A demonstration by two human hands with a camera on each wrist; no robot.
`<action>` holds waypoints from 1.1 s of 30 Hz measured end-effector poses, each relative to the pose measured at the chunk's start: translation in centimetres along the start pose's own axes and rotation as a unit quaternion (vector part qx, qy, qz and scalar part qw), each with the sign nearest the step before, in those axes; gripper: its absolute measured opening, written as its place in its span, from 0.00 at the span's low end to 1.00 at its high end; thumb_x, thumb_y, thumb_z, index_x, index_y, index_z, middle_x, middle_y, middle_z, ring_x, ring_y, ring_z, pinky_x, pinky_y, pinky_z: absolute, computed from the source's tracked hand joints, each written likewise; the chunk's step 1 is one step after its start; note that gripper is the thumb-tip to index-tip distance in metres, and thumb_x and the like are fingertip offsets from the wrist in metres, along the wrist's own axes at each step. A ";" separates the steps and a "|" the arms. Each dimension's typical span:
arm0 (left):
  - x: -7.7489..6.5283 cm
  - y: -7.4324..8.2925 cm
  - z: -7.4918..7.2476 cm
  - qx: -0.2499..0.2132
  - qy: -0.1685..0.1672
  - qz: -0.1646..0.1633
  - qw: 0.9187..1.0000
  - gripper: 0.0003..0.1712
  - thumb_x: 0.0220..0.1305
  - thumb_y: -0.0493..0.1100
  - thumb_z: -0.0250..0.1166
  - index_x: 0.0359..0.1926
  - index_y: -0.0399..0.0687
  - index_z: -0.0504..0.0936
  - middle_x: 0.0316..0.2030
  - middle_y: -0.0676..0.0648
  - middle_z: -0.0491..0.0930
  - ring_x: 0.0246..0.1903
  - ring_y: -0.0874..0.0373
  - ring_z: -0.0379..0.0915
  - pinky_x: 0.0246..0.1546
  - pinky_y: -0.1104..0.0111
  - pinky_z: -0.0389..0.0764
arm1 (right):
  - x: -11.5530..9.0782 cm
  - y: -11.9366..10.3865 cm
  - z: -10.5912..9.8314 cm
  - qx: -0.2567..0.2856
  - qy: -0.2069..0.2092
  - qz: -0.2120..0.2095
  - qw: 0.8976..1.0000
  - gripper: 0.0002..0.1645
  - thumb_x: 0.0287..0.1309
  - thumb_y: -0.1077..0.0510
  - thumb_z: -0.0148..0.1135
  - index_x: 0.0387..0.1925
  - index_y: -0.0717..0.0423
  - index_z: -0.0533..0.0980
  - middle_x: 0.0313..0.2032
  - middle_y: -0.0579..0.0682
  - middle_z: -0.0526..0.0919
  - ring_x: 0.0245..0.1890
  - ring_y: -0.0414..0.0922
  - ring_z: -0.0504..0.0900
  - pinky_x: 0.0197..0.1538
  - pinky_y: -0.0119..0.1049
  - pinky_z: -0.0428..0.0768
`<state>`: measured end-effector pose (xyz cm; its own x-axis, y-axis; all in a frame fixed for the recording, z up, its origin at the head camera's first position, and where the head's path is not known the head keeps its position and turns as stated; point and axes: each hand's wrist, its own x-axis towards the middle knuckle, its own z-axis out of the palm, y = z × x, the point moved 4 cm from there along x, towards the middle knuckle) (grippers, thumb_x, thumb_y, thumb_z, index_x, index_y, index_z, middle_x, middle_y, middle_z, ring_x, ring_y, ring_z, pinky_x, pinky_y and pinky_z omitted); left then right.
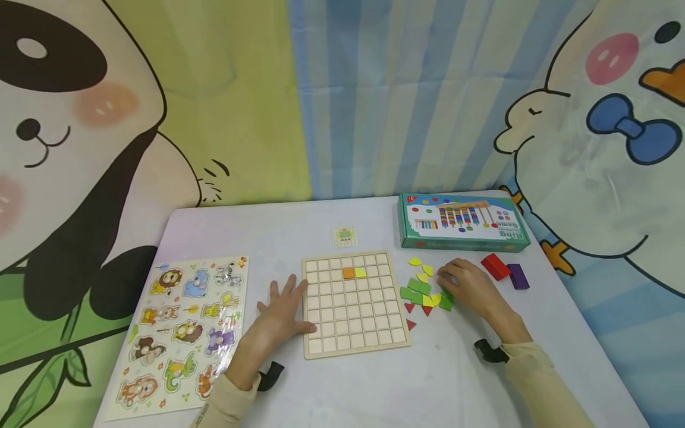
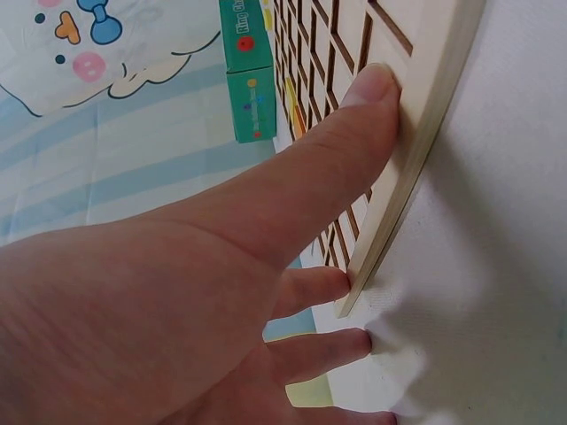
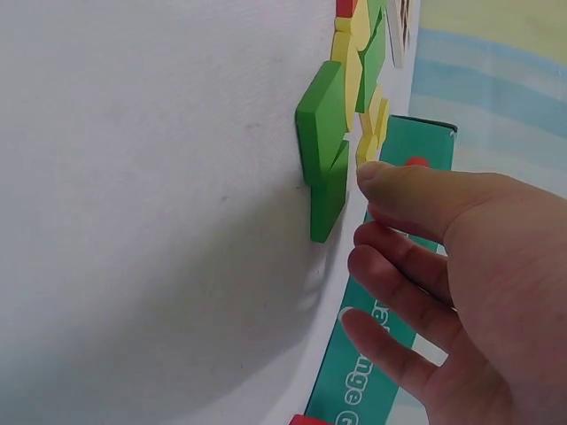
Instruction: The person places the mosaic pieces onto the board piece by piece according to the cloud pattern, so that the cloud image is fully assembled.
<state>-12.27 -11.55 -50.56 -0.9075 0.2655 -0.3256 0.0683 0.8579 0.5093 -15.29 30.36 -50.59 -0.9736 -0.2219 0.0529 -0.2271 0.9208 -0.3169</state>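
Observation:
The left hand [image 1: 278,312] lies spread at the left side of a wooden grid board [image 1: 357,351]. Its thumb [image 2: 368,97] rests on the board's rim, while the other fingers reach along the edge and onto the table. An orange square [image 1: 349,273] and a yellow piece [image 1: 360,272] sit side by side in the grid. Over the right end of a loose pile hovers the right hand [image 1: 468,288], fingers loosely bent, with no piece visible between them. Near its thumb are green blocks [image 3: 321,124] and yellow pieces [image 3: 368,142]. Red triangles [image 1: 411,324] lie at the pile's near side.
A small pattern card [image 1: 345,236] lies behind the board. At the back right stands a green game box [image 1: 462,223], with a red block [image 1: 495,266] and a purple block [image 1: 518,276] before it. An animal puzzle board [image 1: 182,333] covers the table's left side.

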 end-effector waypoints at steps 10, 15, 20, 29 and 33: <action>0.1 -0.2 0.2 -0.001 0.000 0.002 1.000 0.61 0.51 0.53 0.79 0.79 0.45 0.55 0.80 0.34 0.44 0.75 0.21 0.30 0.58 0.17 0.44 | -2.5 -1.0 -0.1 -0.005 0.009 -0.037 0.999 0.20 0.53 0.52 0.78 0.48 0.53 0.87 0.49 0.54 0.84 0.51 0.53 0.82 0.54 0.53 0.84; 0.1 -0.2 0.2 0.000 0.001 0.002 1.000 0.61 0.51 0.53 0.79 0.79 0.45 0.55 0.80 0.33 0.43 0.75 0.21 0.29 0.58 0.17 0.44 | -3.4 -1.7 0.0 -0.002 0.001 -0.056 0.998 0.21 0.50 0.50 0.80 0.47 0.50 0.87 0.49 0.52 0.83 0.52 0.51 0.80 0.55 0.53 0.84; 0.2 -0.3 0.2 -0.003 0.000 0.001 1.000 0.61 0.51 0.52 0.79 0.79 0.45 0.55 0.80 0.33 0.43 0.75 0.22 0.28 0.58 0.17 0.43 | -3.8 -2.0 0.4 0.006 -0.012 -0.063 0.998 0.23 0.48 0.49 0.81 0.48 0.49 0.87 0.49 0.51 0.82 0.53 0.51 0.78 0.57 0.54 0.82; 0.2 -0.4 0.3 -0.002 -0.001 0.002 1.000 0.61 0.51 0.53 0.79 0.79 0.45 0.55 0.80 0.33 0.43 0.75 0.22 0.29 0.58 0.17 0.44 | -3.6 -1.7 0.8 -0.001 -0.004 -0.056 0.998 0.20 0.48 0.52 0.81 0.45 0.48 0.87 0.47 0.51 0.82 0.49 0.49 0.78 0.55 0.52 0.82; 0.1 -0.2 0.2 0.000 -0.001 0.003 1.000 0.61 0.51 0.53 0.79 0.79 0.45 0.55 0.80 0.33 0.44 0.75 0.21 0.30 0.58 0.17 0.44 | -3.5 -1.7 1.0 -0.008 0.007 -0.061 0.998 0.18 0.48 0.52 0.82 0.43 0.47 0.87 0.45 0.49 0.82 0.48 0.48 0.78 0.53 0.51 0.83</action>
<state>-12.34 -11.65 -50.87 -0.9066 0.2713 -0.3232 0.0736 0.8559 0.5119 -11.47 29.29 -51.20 -0.9389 -0.3283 0.1029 -0.3441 0.8926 -0.2914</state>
